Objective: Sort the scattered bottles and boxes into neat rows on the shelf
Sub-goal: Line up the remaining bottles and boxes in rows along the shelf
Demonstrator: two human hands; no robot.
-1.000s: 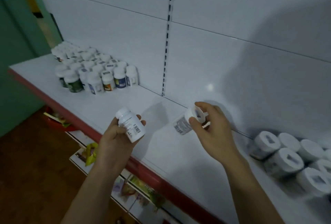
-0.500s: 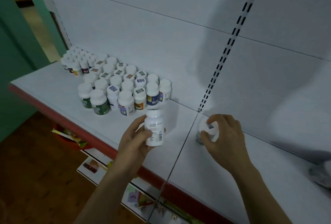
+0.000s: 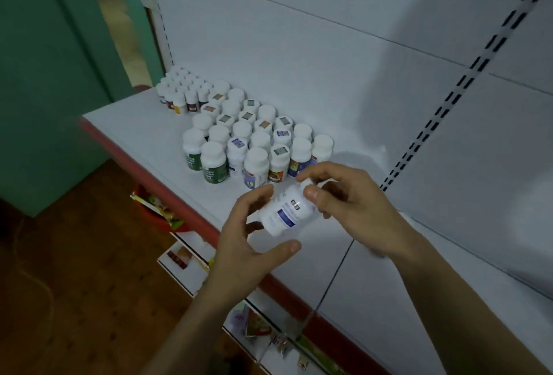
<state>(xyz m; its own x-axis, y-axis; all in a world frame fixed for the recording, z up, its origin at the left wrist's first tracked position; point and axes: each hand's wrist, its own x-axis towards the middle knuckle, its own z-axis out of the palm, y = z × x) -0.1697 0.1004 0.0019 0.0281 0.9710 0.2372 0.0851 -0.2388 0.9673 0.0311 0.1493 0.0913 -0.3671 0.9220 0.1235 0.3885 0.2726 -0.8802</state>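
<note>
One bottle [image 3: 284, 213] now sits between both hands, and that's the change: a second ago each hand carried its own, well apart. It's white, with a blue label patch, tilted so its cap points to 1 o'clock, in the air above the front of the shelf [image 3: 134, 123]. We can only see this one. Where the second bottle went, we cannot tell; the front row looks no longer than it was.

The right hand [image 3: 353, 210], in from 4 o'clock, pinches the cap end between thumb and forefinger. The left hand [image 3: 245, 243], up from 7 o'clock, has its fingers curled round the far side of the body, thumb standing off underneath at 6 o'clock. It looks to us like a hand-over or a turn to read the label, not a placement yet.

At 11 o'clock of the bottle stand the rows of bottles [image 3: 257, 138], upright and packed tight, caps touching, and we've swung closer to them. The nearest row ends just beside the right hand's fingertips, with bare shelf past it at 1 o'clock. That's our pick for the next slot, before the slotted upright [image 3: 449, 99]. It needs righting first, cap up, then setting down gently so the neighbours don't topple.
</note>
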